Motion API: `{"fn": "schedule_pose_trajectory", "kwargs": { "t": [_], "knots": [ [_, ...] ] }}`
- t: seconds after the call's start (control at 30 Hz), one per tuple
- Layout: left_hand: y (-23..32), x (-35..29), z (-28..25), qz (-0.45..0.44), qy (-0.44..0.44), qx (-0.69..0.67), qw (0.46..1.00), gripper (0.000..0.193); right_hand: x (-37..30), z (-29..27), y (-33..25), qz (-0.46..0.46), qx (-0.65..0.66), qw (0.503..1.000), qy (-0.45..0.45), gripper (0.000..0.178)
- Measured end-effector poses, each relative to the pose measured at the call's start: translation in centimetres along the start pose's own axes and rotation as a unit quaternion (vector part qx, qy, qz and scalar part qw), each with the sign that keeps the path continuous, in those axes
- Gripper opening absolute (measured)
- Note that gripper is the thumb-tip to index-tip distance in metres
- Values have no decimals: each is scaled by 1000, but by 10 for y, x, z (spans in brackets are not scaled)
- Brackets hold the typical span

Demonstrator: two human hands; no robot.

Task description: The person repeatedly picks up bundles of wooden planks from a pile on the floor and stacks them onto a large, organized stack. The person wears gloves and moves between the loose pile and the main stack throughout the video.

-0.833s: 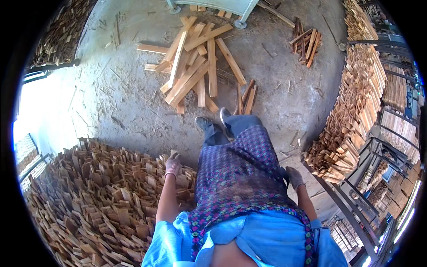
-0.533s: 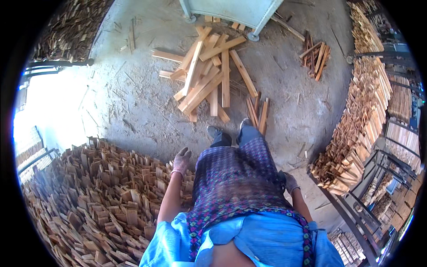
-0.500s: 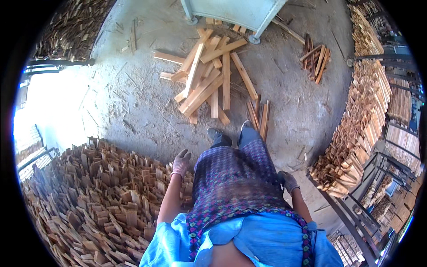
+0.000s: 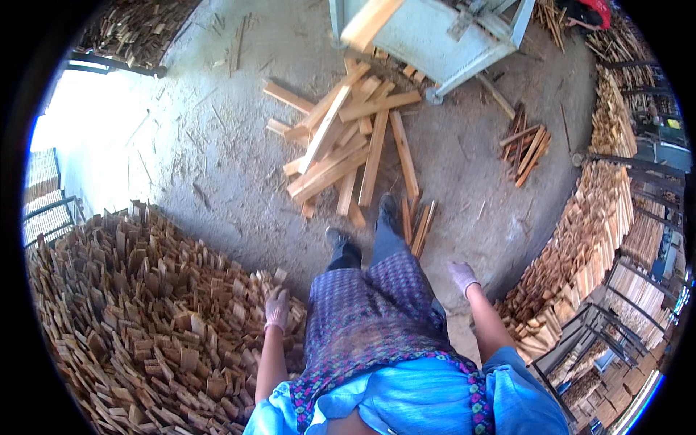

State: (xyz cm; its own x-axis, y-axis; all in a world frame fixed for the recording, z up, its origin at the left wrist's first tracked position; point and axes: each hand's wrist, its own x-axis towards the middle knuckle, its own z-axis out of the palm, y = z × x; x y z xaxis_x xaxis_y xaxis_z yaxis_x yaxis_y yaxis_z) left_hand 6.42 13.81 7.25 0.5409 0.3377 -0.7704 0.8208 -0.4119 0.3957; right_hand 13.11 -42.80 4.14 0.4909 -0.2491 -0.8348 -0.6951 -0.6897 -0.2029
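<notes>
My left hand [image 4: 277, 308], in a pale knit glove, hangs beside the stacked wood pieces [image 4: 174, 312] on the left. Its fingers are loosely apart, and nothing shows in them; whether it touches the stack I cannot tell. On my other side, my right hand [image 4: 462, 277], gloved too, is held out over the floor with its fingers stretched and nothing in it. Beyond my feet lies a loose heap of pale wooden planks [image 4: 341, 170], crossing each other at many angles. A few narrow strips [image 4: 423, 228] lie by my right foot.
A pale blue metal machine [image 4: 420, 43] stands at the far side, with a plank [image 4: 370, 23] at its left edge. Reddish and pale strips [image 4: 523, 152] lie to the right. A long stack of wood [image 4: 580, 239] lines the right; a person's red sleeve [image 4: 596, 11] shows far right.
My view has shifted, and my feet have stepped. My right hand has swung out from beside my apron; my left now hangs over the stack's edge. A plank has appeared at the machine.
</notes>
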Motion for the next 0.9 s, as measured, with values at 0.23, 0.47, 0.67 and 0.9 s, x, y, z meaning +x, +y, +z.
{"fn": "schedule_pose_trajectory", "kwargs": {
  "t": [0.23, 0.47, 0.67, 0.9],
  "knots": [
    [16, -15, 48, -104, 38, -168, 980, 45, 67, -67, -77, -139, 93, 986, 13, 48],
    [67, 11, 44, 14, 78, -138, 987, 45, 149, -67, -28, -126, 246, 961, 11, 38],
    [59, 71, 40, -18, -4, -204, 979, 48, 132, -43, 13, -74, 286, 953, -61, 31],
    [129, 213, 47, 35, -99, -38, 994, 61, 181, 74, 15, 33, 356, 927, -111, 51]
  ]
}}
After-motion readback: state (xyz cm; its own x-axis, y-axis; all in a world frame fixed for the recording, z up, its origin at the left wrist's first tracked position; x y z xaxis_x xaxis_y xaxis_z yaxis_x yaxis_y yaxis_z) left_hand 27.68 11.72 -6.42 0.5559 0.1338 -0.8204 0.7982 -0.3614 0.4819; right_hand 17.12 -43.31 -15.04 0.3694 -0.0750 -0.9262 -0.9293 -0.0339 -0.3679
